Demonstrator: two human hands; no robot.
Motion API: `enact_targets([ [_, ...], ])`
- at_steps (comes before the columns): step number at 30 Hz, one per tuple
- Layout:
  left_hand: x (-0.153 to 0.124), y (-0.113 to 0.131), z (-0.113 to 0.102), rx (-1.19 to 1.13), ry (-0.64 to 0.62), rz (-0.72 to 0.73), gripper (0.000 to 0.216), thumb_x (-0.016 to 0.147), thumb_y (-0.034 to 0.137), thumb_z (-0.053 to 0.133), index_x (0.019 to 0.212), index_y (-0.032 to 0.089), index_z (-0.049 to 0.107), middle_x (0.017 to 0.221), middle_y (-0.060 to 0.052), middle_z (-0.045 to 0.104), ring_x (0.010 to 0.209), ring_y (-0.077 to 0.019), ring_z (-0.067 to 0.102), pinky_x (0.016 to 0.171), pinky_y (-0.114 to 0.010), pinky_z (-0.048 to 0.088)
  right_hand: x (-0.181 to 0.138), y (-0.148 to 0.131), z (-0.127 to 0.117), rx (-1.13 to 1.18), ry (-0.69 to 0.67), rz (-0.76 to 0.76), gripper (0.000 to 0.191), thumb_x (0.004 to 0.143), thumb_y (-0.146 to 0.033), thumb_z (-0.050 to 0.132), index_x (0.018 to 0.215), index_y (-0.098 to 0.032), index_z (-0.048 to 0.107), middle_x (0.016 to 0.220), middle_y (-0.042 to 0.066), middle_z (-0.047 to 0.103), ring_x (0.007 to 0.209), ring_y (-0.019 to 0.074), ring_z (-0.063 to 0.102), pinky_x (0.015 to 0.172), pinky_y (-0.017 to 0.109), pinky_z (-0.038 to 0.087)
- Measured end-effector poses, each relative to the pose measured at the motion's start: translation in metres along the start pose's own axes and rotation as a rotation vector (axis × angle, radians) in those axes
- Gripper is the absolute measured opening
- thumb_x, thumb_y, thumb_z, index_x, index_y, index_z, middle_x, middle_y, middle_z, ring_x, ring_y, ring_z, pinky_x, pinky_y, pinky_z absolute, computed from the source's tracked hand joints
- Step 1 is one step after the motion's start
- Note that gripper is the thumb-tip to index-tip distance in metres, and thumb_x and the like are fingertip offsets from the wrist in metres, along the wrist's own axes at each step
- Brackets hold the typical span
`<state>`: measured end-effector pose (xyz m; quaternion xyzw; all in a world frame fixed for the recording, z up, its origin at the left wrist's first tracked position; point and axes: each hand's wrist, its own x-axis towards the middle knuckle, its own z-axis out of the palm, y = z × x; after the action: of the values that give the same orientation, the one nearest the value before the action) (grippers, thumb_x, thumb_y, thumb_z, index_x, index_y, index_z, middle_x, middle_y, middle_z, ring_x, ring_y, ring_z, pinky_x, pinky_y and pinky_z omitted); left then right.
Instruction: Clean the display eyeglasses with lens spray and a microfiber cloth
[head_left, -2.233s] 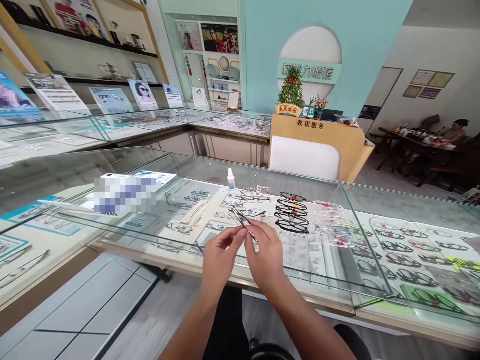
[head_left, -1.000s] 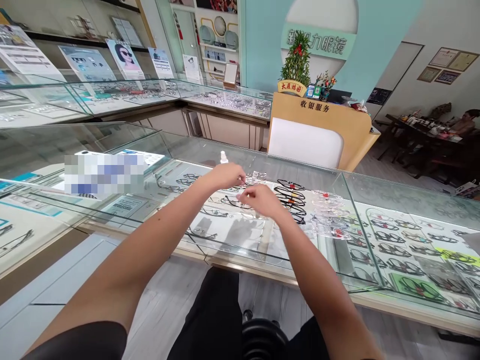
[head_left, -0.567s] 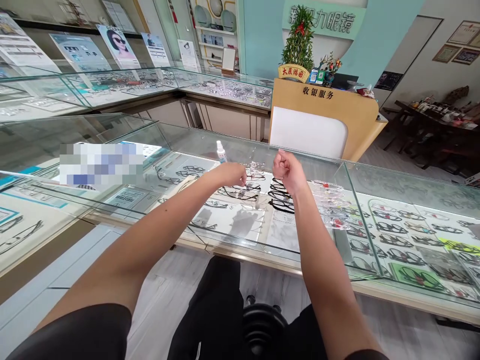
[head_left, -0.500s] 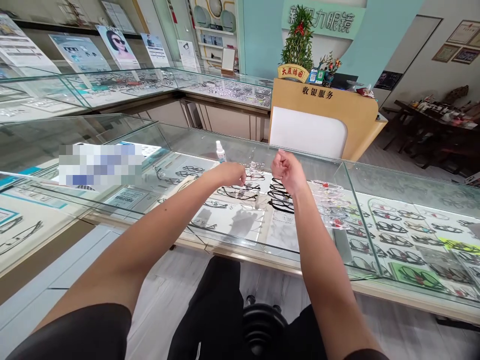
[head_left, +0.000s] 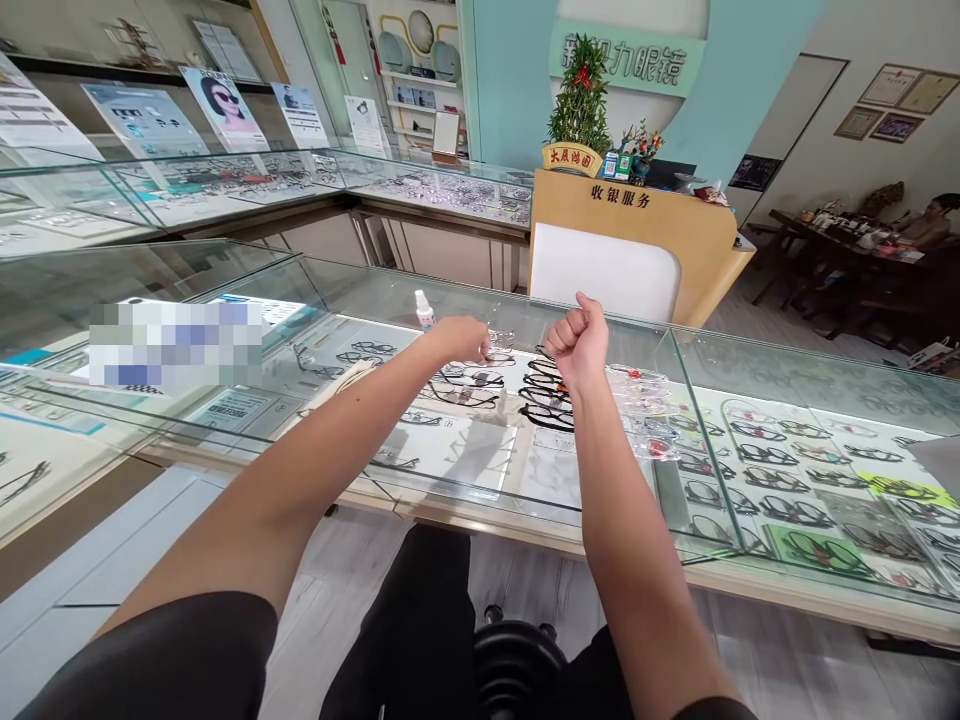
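Note:
My left hand (head_left: 459, 340) reaches over the glass counter with its fingers curled downward and closed. What they hold, if anything, is hidden. Right beside the fingertips lies a thin-framed pair of eyeglasses (head_left: 501, 358); whether they touch cannot be made out. Below are more dark eyeglasses (head_left: 472, 397) in a column. My right hand (head_left: 579, 338) is raised in a fist, thumb up, and nothing shows in it. Just under it, to its left, is a column of black-framed eyeglasses (head_left: 546, 415). Clear-framed eyeglasses (head_left: 637, 398) with red tags lie right of my right wrist.
A white spray bottle (head_left: 424, 310) stands left of my left hand. The glass display counter (head_left: 442, 515) runs across in front of me, with many frames inside. A black stool (head_left: 517, 660) is between my legs. Beyond stands a wooden cashier desk (head_left: 705, 240).
My right hand has turned, its thumb now pointing up, and its fist stays closed. My left hand stays by the eyeglasses. The whole view has shifted slightly.

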<state>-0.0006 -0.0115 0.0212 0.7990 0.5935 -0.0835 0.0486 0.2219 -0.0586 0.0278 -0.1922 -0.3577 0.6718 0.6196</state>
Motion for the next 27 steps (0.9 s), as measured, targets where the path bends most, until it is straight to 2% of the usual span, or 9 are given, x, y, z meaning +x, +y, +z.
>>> enact_targets([
  [4, -0.001, -0.007, -0.007, -0.008, 0.02, 0.012, 0.022, 0.076, 0.025, 0.083, 0.098, 0.025, 0.09, 0.114, -0.012, 0.085, 0.109, -0.0331, 0.075, 0.09, -0.034, 0.052, -0.001, -0.007, -0.003, 0.071, 0.02, -0.013, 0.075, 0.097, -0.052, 0.066, 0.06, -0.025, 0.007, 0.049, -0.009, 0.007, 0.047, 0.0088, 0.005, 0.044, 0.028, 0.013],
  [7, -0.008, -0.012, -0.021, -0.072, 0.049, 0.064, 0.017, 0.072, 0.031, 0.085, 0.088, 0.028, 0.09, 0.099, -0.008, 0.085, 0.091, -0.0281, 0.074, 0.078, -0.032, 0.047, -0.001, -0.013, -0.007, 0.088, 0.05, -0.022, 0.073, 0.101, -0.057, 0.059, 0.062, -0.025, 0.007, 0.05, -0.009, 0.008, 0.048, 0.0099, 0.006, 0.044, 0.028, 0.016],
  [11, -0.026, -0.002, -0.043, -0.452, 0.207, 0.22, 0.026, 0.071, 0.051, 0.088, 0.081, 0.027, 0.09, 0.065, -0.003, 0.069, 0.059, -0.0184, 0.055, 0.06, -0.032, 0.036, -0.003, -0.02, -0.008, 0.088, 0.066, -0.035, 0.07, 0.103, -0.058, 0.055, 0.062, -0.025, 0.008, 0.049, -0.009, 0.01, 0.048, 0.0105, 0.006, 0.043, 0.028, 0.017],
  [14, -0.039, 0.024, -0.048, -0.836, 0.411, 0.321, 0.041, 0.073, 0.062, 0.088, 0.083, 0.022, 0.088, 0.065, -0.002, 0.064, 0.057, -0.015, 0.049, 0.059, -0.032, 0.035, -0.007, -0.027, -0.008, 0.061, 0.029, -0.048, 0.068, 0.102, -0.05, 0.057, 0.061, -0.025, 0.009, 0.048, -0.009, 0.01, 0.047, 0.0096, 0.005, 0.043, 0.028, 0.013],
  [16, -0.04, 0.045, -0.043, -1.092, 0.535, 0.374, 0.047, 0.072, 0.065, 0.091, 0.082, 0.02, 0.085, 0.078, -0.005, 0.073, 0.068, -0.0167, 0.057, 0.066, -0.031, 0.042, -0.011, -0.033, -0.012, 0.014, 0.038, -0.019, 0.066, 0.101, -0.046, 0.057, 0.061, -0.025, 0.009, 0.047, -0.009, 0.009, 0.046, 0.009, 0.004, 0.043, 0.028, 0.011],
  [18, -0.033, 0.066, -0.034, -1.309, 0.562, 0.394, 0.051, 0.07, 0.067, 0.093, 0.082, 0.019, 0.083, 0.085, -0.006, 0.076, 0.078, -0.0185, 0.062, 0.074, -0.031, 0.048, -0.015, -0.04, -0.018, -0.05, 0.101, 0.01, 0.065, 0.098, -0.047, 0.058, 0.062, -0.026, 0.008, 0.046, -0.01, 0.009, 0.045, 0.0086, 0.004, 0.043, 0.028, 0.009],
  [22, -0.01, 0.103, -0.011, -1.592, 0.519, 0.414, 0.056, 0.063, 0.069, 0.097, 0.083, 0.019, 0.081, 0.089, -0.005, 0.077, 0.084, -0.0194, 0.066, 0.084, -0.034, 0.054, -0.025, -0.054, -0.037, -0.22, 0.182, -0.007, 0.066, 0.093, -0.046, 0.066, 0.061, -0.027, 0.011, 0.048, -0.011, 0.009, 0.045, 0.0076, 0.006, 0.045, 0.028, 0.008],
  [25, 0.001, 0.122, 0.004, -1.703, 0.48, 0.435, 0.053, 0.065, 0.065, 0.099, 0.084, 0.019, 0.079, 0.094, -0.006, 0.079, 0.087, -0.0195, 0.069, 0.089, -0.036, 0.057, -0.032, -0.057, -0.052, -0.286, 0.138, -0.037, 0.068, 0.087, -0.05, 0.072, 0.059, -0.027, 0.015, 0.05, -0.012, 0.01, 0.046, 0.0071, 0.007, 0.046, 0.028, 0.009],
  [27, 0.001, 0.128, 0.013, -1.731, 0.466, 0.441, 0.051, 0.066, 0.062, 0.1, 0.084, 0.019, 0.077, 0.1, -0.007, 0.08, 0.091, -0.0203, 0.071, 0.091, -0.037, 0.059, -0.035, -0.054, -0.06, -0.342, 0.084, -0.046, 0.063, 0.082, -0.05, 0.077, 0.057, -0.026, 0.025, 0.052, -0.012, 0.017, 0.048, 0.0069, 0.011, 0.048, 0.027, 0.01],
])
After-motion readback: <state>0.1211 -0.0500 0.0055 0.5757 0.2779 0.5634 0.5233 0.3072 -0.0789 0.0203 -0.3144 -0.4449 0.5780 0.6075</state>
